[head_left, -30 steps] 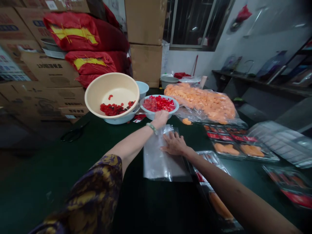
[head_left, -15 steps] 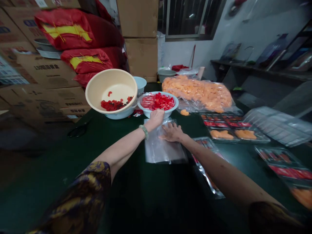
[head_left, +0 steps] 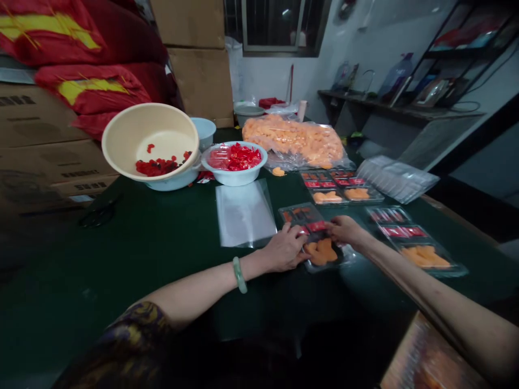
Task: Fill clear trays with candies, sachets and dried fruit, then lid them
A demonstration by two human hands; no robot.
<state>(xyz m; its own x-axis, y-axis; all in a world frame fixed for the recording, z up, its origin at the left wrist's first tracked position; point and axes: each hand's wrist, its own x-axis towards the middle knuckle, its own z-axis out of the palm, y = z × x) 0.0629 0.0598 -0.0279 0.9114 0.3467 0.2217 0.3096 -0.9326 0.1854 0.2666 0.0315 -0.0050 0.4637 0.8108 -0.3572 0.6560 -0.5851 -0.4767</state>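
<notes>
A clear plastic tray [head_left: 299, 214] lies on the dark green table in front of me, with small brown-red pieces at its far end, red packets [head_left: 317, 226] across the middle and an orange piece [head_left: 322, 252] at the near end. My left hand [head_left: 287, 248], with a green bangle at the wrist, grips the tray's left side. At the right side, my right hand [head_left: 344, 231] has its fingers closed on the edge near the red packets. Clear plastic bags [head_left: 244, 213] lie flat just left of the tray.
Filled trays [head_left: 419, 235] lie to the right, more [head_left: 340, 189] beyond. Empty clear trays [head_left: 395, 175] stand stacked behind. Farther back are a bag of orange pieces [head_left: 294, 138], a bowl of red packets [head_left: 235, 175], a cream basin [head_left: 150, 127] and, at left, blurred dark scissors [head_left: 97, 214].
Both hands have left the flat plastic bags and moved right and nearer, onto the filled tray. The view has swung right, and a box with orange contents now shows at the lower right.
</notes>
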